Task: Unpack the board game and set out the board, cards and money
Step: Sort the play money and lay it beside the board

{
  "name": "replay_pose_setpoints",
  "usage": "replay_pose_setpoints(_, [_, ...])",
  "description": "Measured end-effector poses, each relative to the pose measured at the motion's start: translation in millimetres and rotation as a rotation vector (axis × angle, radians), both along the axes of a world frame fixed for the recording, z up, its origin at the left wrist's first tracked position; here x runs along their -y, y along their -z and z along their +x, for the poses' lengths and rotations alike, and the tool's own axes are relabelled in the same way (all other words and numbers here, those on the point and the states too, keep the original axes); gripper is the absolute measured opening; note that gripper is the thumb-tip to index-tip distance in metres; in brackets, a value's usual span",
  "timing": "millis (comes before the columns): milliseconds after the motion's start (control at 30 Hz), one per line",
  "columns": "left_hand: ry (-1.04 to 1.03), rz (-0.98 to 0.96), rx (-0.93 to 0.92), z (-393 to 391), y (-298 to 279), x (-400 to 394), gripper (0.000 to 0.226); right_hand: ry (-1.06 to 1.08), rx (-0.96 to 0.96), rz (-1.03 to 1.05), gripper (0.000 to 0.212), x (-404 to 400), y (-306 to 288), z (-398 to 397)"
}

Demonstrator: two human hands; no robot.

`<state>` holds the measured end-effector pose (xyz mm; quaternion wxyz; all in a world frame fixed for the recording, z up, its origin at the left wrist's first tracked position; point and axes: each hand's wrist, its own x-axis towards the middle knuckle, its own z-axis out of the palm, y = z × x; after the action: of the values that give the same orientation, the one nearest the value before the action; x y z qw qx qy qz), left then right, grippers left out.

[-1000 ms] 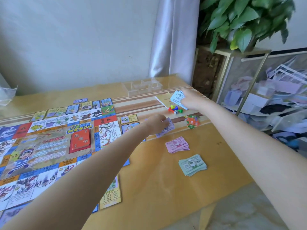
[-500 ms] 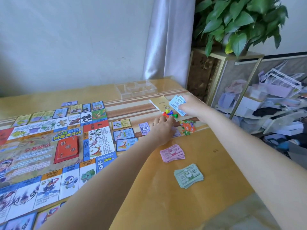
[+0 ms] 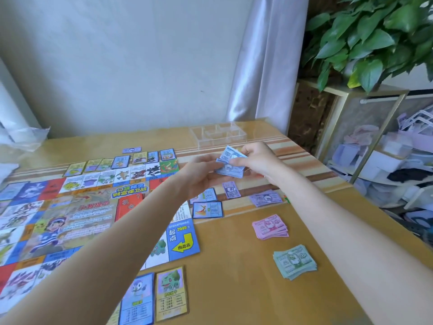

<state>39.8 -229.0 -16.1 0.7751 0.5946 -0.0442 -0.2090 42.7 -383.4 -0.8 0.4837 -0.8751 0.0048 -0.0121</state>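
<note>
**Blue Notes Change Hands Over the Table**

I see both hands now meeting above the striped wooden table [image 3: 246, 289]. A second ago my left hand [image 3: 201, 177] was down at the purple paper notes [image 3: 266, 197]; it has lifted and now pinches the small sheaf of pale blue paper banknotes [image 3: 230, 164], which my right hand [image 3: 259, 161] also grips with curled fingers. The colourful printed game board [image 3: 77, 207] lies flat at left, pink notes [image 3: 270, 226] and green notes [image 3: 294, 261] stacked nearby. The blue pile, I judge, comes next.
</note>
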Motion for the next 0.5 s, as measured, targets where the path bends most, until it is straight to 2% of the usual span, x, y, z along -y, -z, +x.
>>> replay_pose_setpoints(167, [-0.125,0.135,0.019,7.9,2.7,-26.7,0.020,0.133,0.009,-0.014,0.025,-12.5,12.8,19.8])
replay_pose_setpoints(267, [-0.175,0.161,-0.016,14.7,3.6,-46.0,0.015,0.119,-0.119,-0.001,0.033,-20.5,24.6,36.9])
replay_pose_setpoints(333, [-0.196,0.169,-0.041,16.9,4.0,-56.8,0.012,0.102,-0.168,-0.024,0.028,-28.0,33.3,47.5])
replay_pose_setpoints(500, [-0.232,0.156,-0.062,24.6,10.2,-72.4,0.020,0.131,-0.064,-0.119,0.031,-43.7,45.4,57.5])
